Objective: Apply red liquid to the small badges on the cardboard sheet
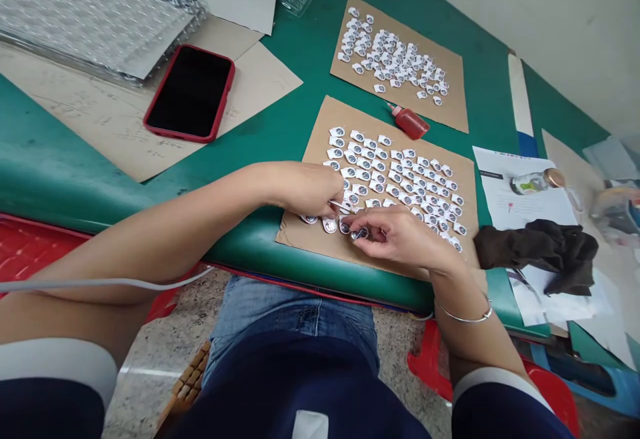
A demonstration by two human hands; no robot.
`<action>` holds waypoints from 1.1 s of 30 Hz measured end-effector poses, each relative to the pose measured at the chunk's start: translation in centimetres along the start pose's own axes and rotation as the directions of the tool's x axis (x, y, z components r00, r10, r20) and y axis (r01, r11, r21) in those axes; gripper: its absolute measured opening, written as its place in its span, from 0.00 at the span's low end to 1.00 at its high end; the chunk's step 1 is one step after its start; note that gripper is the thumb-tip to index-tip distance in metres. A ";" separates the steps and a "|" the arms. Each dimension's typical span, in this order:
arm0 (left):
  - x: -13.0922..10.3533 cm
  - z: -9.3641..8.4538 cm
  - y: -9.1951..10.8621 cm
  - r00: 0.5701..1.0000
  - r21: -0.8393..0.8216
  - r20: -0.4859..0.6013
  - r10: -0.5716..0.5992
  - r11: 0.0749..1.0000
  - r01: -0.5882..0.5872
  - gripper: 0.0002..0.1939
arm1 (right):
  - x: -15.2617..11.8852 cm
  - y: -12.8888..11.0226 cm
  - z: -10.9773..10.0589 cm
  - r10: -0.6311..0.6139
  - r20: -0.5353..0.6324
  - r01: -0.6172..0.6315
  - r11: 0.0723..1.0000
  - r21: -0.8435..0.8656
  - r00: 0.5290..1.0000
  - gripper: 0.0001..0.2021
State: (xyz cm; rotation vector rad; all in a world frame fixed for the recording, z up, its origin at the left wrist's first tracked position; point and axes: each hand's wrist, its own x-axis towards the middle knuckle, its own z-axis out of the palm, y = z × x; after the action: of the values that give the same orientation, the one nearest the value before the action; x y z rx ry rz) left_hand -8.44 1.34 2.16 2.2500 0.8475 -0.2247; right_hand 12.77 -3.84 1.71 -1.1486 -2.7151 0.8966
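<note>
My left hand (307, 185) is closed over the near left part of a cardboard sheet (320, 242). From its fingertips a thin metal tool (341, 207) points right; its exact kind is hard to make out. Close beside it, my right hand (400, 235) pinches a small round silver piece (359, 233) just above the cardboard. Rows of small white tags with round dark emblems (377, 165) cover much of the sheet. One paler round piece (329, 225) lies by the near edge, below my left fingers. My left hand hides some of the tags.
Behind lies a second cardboard sheet (345, 69) of similar tags. A red dropper bottle (411, 123) rests between the sheets. To the left are a red-cased phone (193, 92) and clear plastic trays (90, 19); to the right, dark cloth (540, 252) and a small jar (537, 181) on papers.
</note>
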 end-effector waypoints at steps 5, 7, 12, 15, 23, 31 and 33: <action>0.0 -0.5 0.1 1.000 -0.022 0.006 0.020 1.000 -0.020 0.10 | -0.4 -0.1 -0.9 -0.041 0.083 0.036 0.998 0.060 0.996 0.10; 0.1 -0.5 0.0 0.995 -0.032 -0.094 0.022 0.999 -0.025 0.08 | -0.6 0.2 -1.5 -0.030 0.011 0.028 0.994 0.108 0.999 0.09; 0.6 0.0 0.0 0.974 0.026 -0.226 0.019 1.000 -0.014 0.07 | -0.1 0.5 -2.5 0.014 -0.205 -0.034 0.995 -0.094 0.979 0.08; 1.0 0.5 0.1 0.969 0.076 -0.248 0.019 0.997 0.000 0.08 | 0.6 0.2 -2.3 0.033 -0.124 -0.063 0.968 -0.245 0.992 0.08; 1.3 0.7 -0.4 0.976 0.132 -0.213 0.042 0.991 -0.014 0.08 | 0.0 0.8 -2.2 0.010 -0.153 -0.028 0.993 -0.114 0.988 0.07; 1.5 1.0 -0.3 0.985 0.118 -0.171 0.025 0.993 -0.005 0.10 | -1.2 1.7 -3.4 0.071 -0.367 -0.054 0.997 0.057 0.928 0.07; 1.6 1.1 -0.1 0.984 0.099 -0.175 0.019 0.995 -0.002 0.08 | -1.3 1.8 -3.6 0.079 -0.423 -0.049 0.995 0.082 0.903 0.06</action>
State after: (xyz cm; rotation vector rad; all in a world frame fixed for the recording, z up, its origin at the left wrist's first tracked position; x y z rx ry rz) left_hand -7.20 1.48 0.64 2.3929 0.9345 -0.0642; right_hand 15.77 -1.97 3.94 -1.2538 -2.2883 0.6452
